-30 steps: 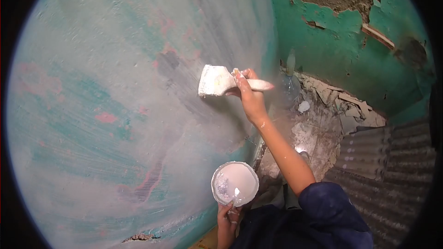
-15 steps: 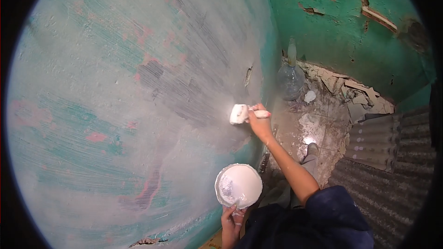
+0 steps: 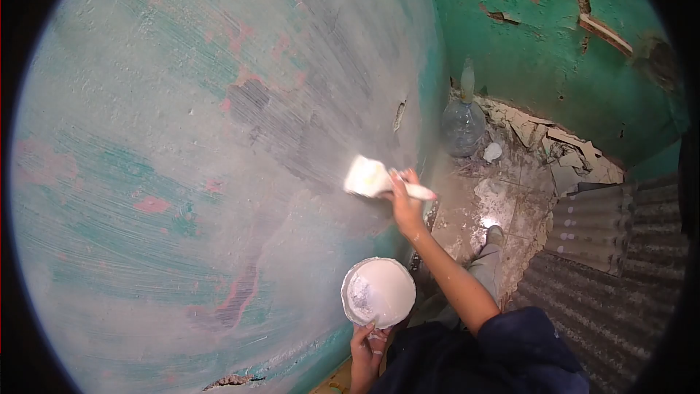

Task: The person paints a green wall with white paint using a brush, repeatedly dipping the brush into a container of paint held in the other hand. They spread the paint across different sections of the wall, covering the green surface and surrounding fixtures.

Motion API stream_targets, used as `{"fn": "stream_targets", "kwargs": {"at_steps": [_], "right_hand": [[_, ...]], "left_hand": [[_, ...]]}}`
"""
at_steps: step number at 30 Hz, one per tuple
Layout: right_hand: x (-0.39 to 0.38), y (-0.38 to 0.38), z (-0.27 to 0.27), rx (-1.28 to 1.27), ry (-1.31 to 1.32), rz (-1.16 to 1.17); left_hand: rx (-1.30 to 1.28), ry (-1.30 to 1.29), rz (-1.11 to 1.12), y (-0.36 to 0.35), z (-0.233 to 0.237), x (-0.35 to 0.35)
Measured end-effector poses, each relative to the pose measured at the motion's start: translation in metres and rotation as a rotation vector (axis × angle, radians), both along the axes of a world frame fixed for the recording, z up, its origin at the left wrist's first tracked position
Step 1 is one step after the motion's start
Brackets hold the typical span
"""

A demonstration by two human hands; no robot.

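My right hand is closed round the handle of a wide paintbrush. White paint coats its bristles, which lie over the wall at a grey, streaked patch. The wall shows thin white paint over green, with pink spots. Lower down, my left hand grips the bottom side of a round white bucket that holds white paint. The fingers of that hand wrap under the rim, partly hidden by the bucket.
A large clear plastic bottle stands in the corner beside a white lump. Broken plaster lies along the foot of the green wall. Corrugated sheets lean at the right. My shoe is on the paint-spattered floor.
The brush in my right hand has swung left along the wall, its broad bristle face now more in view. My left hand and the bucket have hardly moved.
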State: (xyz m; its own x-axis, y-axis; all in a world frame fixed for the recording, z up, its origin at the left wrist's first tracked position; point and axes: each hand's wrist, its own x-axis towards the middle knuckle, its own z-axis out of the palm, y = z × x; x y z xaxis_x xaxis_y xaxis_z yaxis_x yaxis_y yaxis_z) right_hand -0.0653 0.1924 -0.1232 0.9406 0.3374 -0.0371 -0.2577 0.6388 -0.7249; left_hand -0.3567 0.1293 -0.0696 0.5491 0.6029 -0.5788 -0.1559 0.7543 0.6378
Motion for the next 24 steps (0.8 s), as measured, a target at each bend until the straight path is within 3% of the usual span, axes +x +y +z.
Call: {"fn": "stream_targets", "kwargs": {"at_steps": [2,4,8,10,13,15,17,21,23,24], "right_hand": [[-0.012,-0.006,-0.07,-0.054,0.055,0.002],[-0.015,-0.012,-0.105,-0.218,0.075,-0.009],[0.002,-0.021,-0.034,-0.503,-0.017,0.082],[0.01,-0.012,0.028,-0.645,-0.249,-0.009],[0.015,-0.012,0.134,-0.336,-0.339,0.007],[0.02,-0.009,0.174,-0.201,-0.363,0.024],[0.023,-0.006,0.196,0.168,-0.303,0.058],[0.015,0.008,0.091,0.013,-0.337,-0.015],[-0.009,-0.002,0.04,0.041,-0.033,0.026],[-0.023,-0.01,-0.012,-0.028,0.077,0.042]], "left_hand": [[0.001,0.011,0.003,0.001,0.001,-0.002],[-0.002,0.007,-0.003,0.002,-0.001,-0.003],[-0.005,0.018,-0.008,0.001,-0.003,-0.01],[-0.002,-0.016,-0.006,0.001,0.0,-0.005],[0.007,-0.025,0.002,0.001,-0.002,-0.006],[0.007,-0.036,0.003,0.0,0.0,-0.006],[0.008,-0.049,0.002,-0.001,0.0,-0.007],[-0.012,-0.019,0.02,0.0,-0.006,-0.013],[-0.012,-0.01,0.025,0.001,-0.009,-0.017],[-0.016,-0.017,0.03,0.0,-0.011,-0.019]]}}
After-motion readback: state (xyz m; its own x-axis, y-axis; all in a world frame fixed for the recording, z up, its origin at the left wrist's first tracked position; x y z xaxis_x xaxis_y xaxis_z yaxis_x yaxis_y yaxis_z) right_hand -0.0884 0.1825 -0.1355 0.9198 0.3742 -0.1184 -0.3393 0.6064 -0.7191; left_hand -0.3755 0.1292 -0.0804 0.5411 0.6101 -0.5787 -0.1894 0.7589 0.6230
